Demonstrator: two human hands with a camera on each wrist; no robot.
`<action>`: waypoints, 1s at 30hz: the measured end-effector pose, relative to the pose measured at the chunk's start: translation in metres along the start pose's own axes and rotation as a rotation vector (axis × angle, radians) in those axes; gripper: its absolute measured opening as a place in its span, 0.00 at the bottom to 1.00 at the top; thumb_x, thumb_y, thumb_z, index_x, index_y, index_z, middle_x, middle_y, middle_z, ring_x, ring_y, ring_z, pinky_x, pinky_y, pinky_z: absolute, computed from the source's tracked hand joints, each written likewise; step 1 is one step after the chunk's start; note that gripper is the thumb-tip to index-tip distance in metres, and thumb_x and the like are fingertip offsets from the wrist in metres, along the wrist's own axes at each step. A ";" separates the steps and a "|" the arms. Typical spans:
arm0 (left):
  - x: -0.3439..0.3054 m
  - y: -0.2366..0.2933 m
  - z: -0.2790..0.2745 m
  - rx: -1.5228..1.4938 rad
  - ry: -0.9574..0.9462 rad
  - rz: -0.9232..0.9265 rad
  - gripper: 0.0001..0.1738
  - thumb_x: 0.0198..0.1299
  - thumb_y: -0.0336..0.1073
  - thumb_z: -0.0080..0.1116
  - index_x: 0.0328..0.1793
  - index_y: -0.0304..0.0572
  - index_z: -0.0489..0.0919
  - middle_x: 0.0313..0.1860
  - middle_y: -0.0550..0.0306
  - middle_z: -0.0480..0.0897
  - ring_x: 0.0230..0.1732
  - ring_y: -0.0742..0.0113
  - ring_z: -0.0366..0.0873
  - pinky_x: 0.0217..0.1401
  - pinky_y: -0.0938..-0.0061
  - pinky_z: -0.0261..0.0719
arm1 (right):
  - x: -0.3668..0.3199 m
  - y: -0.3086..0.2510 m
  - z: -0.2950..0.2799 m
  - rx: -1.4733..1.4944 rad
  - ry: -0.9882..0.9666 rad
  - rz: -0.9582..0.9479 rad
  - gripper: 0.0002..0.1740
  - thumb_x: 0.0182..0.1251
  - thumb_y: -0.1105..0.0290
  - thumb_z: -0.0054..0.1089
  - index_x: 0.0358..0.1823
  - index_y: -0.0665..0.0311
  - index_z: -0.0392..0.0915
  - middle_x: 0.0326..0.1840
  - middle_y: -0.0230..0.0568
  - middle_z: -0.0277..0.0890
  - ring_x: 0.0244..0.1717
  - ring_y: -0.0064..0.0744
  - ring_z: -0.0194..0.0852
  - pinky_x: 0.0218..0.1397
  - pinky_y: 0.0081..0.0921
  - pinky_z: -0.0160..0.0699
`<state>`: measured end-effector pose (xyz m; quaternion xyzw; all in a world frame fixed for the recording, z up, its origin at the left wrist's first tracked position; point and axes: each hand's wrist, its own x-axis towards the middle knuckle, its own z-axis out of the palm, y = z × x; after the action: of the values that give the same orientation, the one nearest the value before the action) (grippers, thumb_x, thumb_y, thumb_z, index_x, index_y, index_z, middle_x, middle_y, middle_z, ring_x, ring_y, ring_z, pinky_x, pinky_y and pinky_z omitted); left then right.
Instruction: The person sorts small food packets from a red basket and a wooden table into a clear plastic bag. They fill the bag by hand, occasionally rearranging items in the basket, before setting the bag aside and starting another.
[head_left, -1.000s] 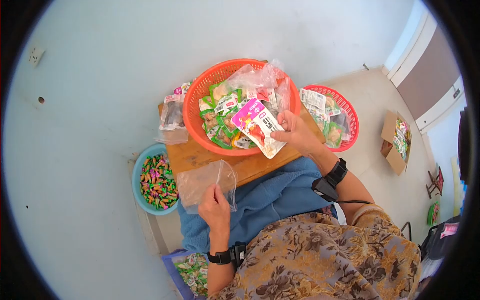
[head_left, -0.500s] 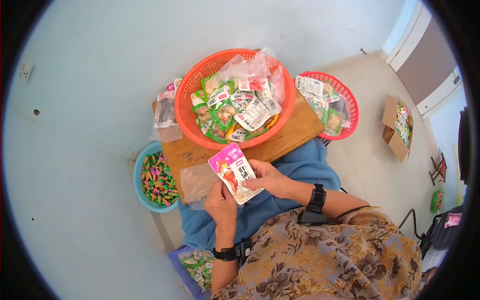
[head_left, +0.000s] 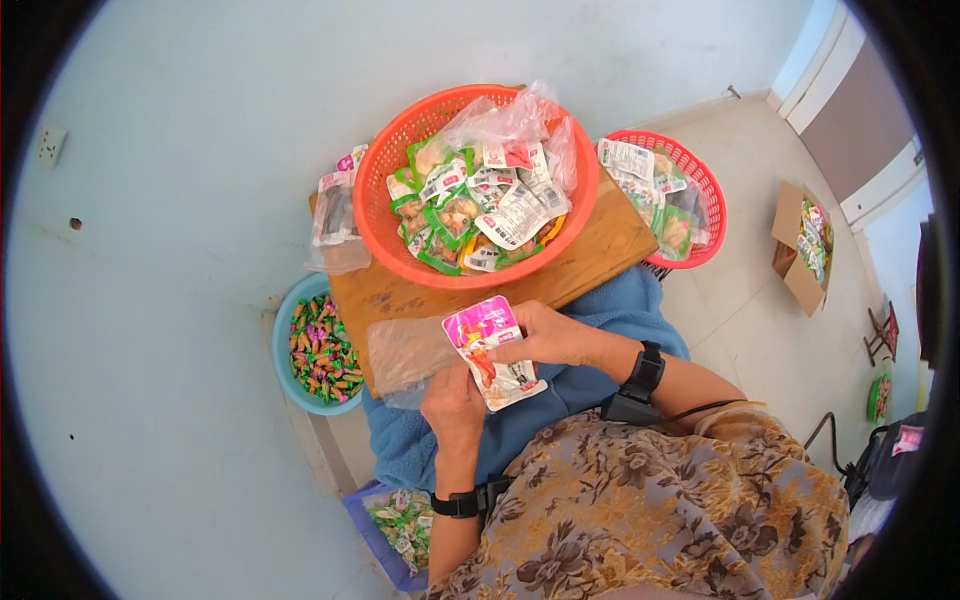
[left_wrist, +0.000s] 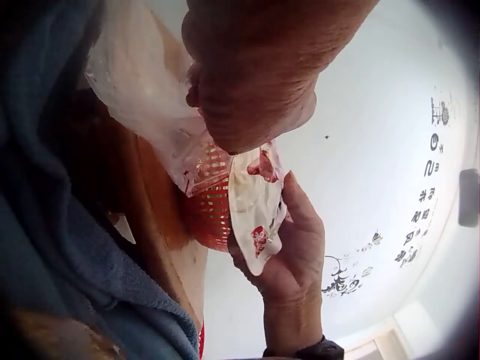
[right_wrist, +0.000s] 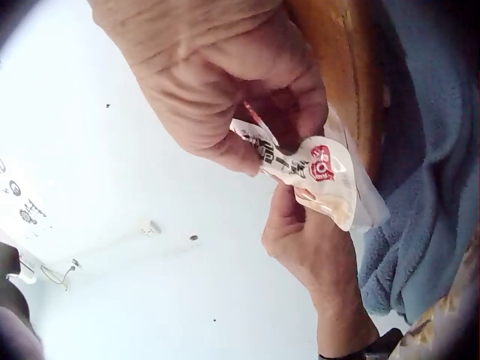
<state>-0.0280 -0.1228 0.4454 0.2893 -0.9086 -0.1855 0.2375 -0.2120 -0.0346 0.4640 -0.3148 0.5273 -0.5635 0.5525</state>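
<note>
My right hand (head_left: 548, 336) grips a pink-and-white snack pouch (head_left: 520, 380), thumb across its printed front. In the right wrist view the pouch (right_wrist: 324, 169) bends between thumb and fingers. My left hand (head_left: 455, 410) pinches a clear plastic bag (head_left: 405, 352), which spreads leftward over the board's front edge. The pouch overlaps the bag's right end, close to the left fingers. In the left wrist view the bag (left_wrist: 139, 67) hangs beside the left hand (left_wrist: 259, 75), whose fingertips are hidden.
An orange basket (head_left: 372, 225) of green and white snack packs stands on the wooden board (head_left: 600, 250). Around it are a red basket (head_left: 718, 205), a blue basin (head_left: 283, 345) of wrapped sweets, a purple bin (head_left: 372, 535) and a cardboard box (head_left: 790, 215). Blue cloth (head_left: 640, 320) covers the lap.
My right hand has brought the pouch from over the orange basket down to the left hand and the plastic bag. The left hand has kept its hold on the bag and shifted slightly right.
</note>
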 end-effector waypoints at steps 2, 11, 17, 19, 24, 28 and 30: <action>-0.002 0.000 0.002 0.010 -0.011 -0.011 0.07 0.56 0.25 0.62 0.41 0.41 0.82 0.28 0.48 0.79 0.31 0.46 0.80 0.32 0.56 0.78 | -0.004 -0.005 -0.001 0.014 0.020 0.102 0.16 0.65 0.63 0.69 0.48 0.66 0.86 0.39 0.32 0.86 0.38 0.18 0.80 0.42 0.22 0.79; -0.001 -0.004 0.004 0.018 0.131 -0.082 0.06 0.63 0.28 0.61 0.45 0.39 0.83 0.32 0.44 0.84 0.32 0.46 0.83 0.33 0.58 0.80 | -0.032 -0.004 -0.035 0.204 0.250 0.290 0.15 0.64 0.69 0.68 0.48 0.72 0.81 0.39 0.40 0.85 0.35 0.26 0.85 0.36 0.25 0.85; -0.001 -0.005 0.010 -0.003 0.141 -0.099 0.06 0.62 0.29 0.62 0.45 0.39 0.84 0.33 0.45 0.84 0.33 0.46 0.83 0.33 0.58 0.80 | -0.054 -0.005 -0.049 0.460 0.341 0.208 0.15 0.67 0.78 0.61 0.53 0.72 0.75 0.47 0.46 0.83 0.44 0.34 0.87 0.46 0.32 0.91; -0.001 -0.003 0.012 -0.015 0.167 -0.081 0.07 0.62 0.29 0.62 0.46 0.40 0.84 0.33 0.45 0.84 0.32 0.46 0.83 0.32 0.58 0.80 | -0.054 0.007 -0.043 0.491 0.365 0.197 0.15 0.66 0.80 0.61 0.54 0.72 0.74 0.48 0.46 0.83 0.46 0.35 0.87 0.48 0.33 0.91; 0.004 0.005 0.013 0.020 0.175 -0.089 0.08 0.62 0.30 0.63 0.47 0.42 0.84 0.31 0.48 0.83 0.30 0.48 0.83 0.31 0.58 0.79 | -0.044 0.033 -0.015 0.566 0.383 0.216 0.18 0.66 0.82 0.60 0.56 0.72 0.71 0.53 0.48 0.81 0.50 0.39 0.85 0.53 0.39 0.89; 0.009 0.008 0.010 0.004 0.142 -0.113 0.08 0.63 0.30 0.62 0.46 0.41 0.85 0.35 0.46 0.86 0.34 0.48 0.84 0.35 0.60 0.81 | -0.030 0.042 0.011 0.683 0.379 0.301 0.20 0.66 0.85 0.56 0.59 0.73 0.65 0.58 0.50 0.76 0.56 0.43 0.81 0.62 0.42 0.84; 0.013 0.007 0.012 0.050 0.106 0.057 0.13 0.59 0.30 0.61 0.50 0.47 0.84 0.24 0.53 0.78 0.26 0.55 0.80 0.28 0.62 0.79 | -0.021 0.043 0.023 0.741 0.355 0.287 0.20 0.66 0.86 0.55 0.59 0.74 0.65 0.59 0.50 0.75 0.58 0.43 0.80 0.64 0.42 0.82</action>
<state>-0.0475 -0.1229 0.4428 0.2784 -0.9070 -0.1403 0.2831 -0.1742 -0.0129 0.4341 0.0829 0.4148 -0.6776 0.6017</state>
